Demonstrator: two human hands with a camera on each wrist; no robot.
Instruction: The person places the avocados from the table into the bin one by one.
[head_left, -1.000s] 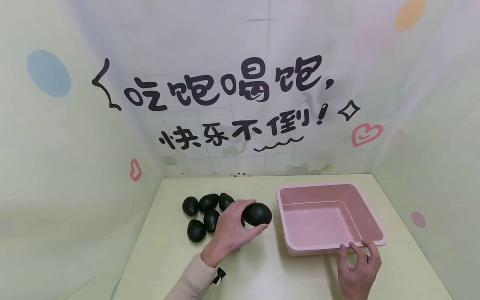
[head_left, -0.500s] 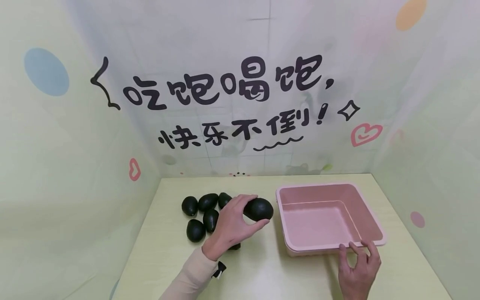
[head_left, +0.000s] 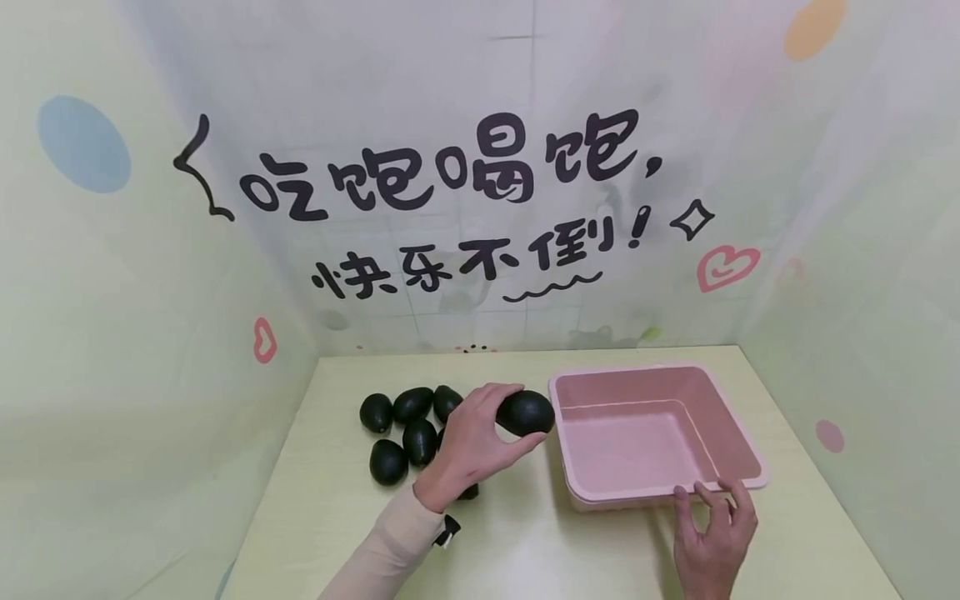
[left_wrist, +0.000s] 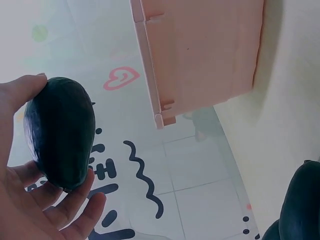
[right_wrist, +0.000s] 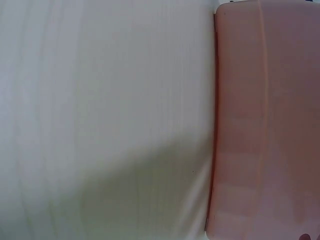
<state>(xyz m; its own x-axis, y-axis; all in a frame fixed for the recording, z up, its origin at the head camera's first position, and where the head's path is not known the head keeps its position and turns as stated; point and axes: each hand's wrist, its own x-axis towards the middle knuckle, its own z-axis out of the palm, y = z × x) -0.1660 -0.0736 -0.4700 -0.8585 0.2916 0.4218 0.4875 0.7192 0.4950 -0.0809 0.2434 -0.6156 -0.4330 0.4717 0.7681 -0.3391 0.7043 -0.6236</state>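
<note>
In the head view my left hand [head_left: 468, 446] holds a dark green avocado [head_left: 527, 413] between thumb and fingers, just left of the pink plastic bin [head_left: 637, 493]. The left wrist view shows this avocado [left_wrist: 62, 132] raised, with the thumb at one end and fingertips around the other. My right hand [head_left: 714, 533] grips the bin's near rim at its right part with curled fingers. Nothing lies inside the bin. In the right wrist view the bin's outer wall [right_wrist: 265, 120] fills the right side, with a sliver of fingertip at the lower corner.
Several more avocados [head_left: 388, 462] lie grouped on the pale wooden table [head_left: 315, 533], left of the bin. Some are partly hidden behind my left hand and wrist. A printed cloth wall [head_left: 435, 317] stands along the back and both sides.
My left hand has moved slightly right and up with the avocado, bringing it closer to the bin's left rim. The right hand stays on the rim; the head view has shifted a little.
</note>
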